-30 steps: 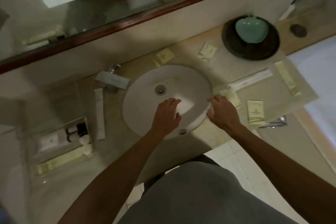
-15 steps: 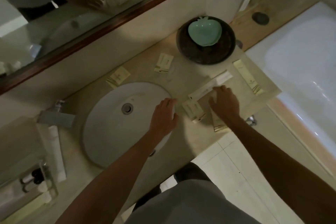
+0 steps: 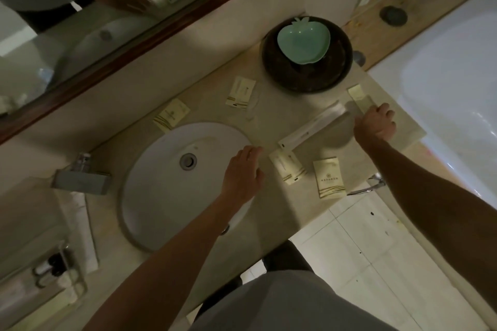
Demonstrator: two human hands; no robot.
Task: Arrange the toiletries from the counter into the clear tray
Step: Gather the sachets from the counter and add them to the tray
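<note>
Head view looks down on the pale table (image 3: 271, 126), its white sink (image 3: 166, 169) set in at the middle, and a dark round bowl (image 3: 306, 72) at the back with a green apple-shaped dish (image 3: 303, 40) resting in it. Far off at the lower left sits the clear tray (image 3: 67, 274), a few small bottles already inside. The toiletries are scattered well apart from it: a long white sachet (image 3: 312, 126), a cream strip packet (image 3: 361, 98), and flat cream packets (image 3: 331, 178) near the front edge, with more behind the sink. The right hand (image 3: 375, 125) is down on the strip packet's near end, fingers curled over it, though whether it is truly pinched cannot be told. The left hand (image 3: 243, 172) lies flat and relaxed on the sink rim, just beside a packet (image 3: 287, 166), holding nothing. Judging the pickup: these packets lie flat, so sliding one to the table edge or lifting a corner first should give a cleaner pinch. Gathering several before crossing to the tray would save trips.
</note>
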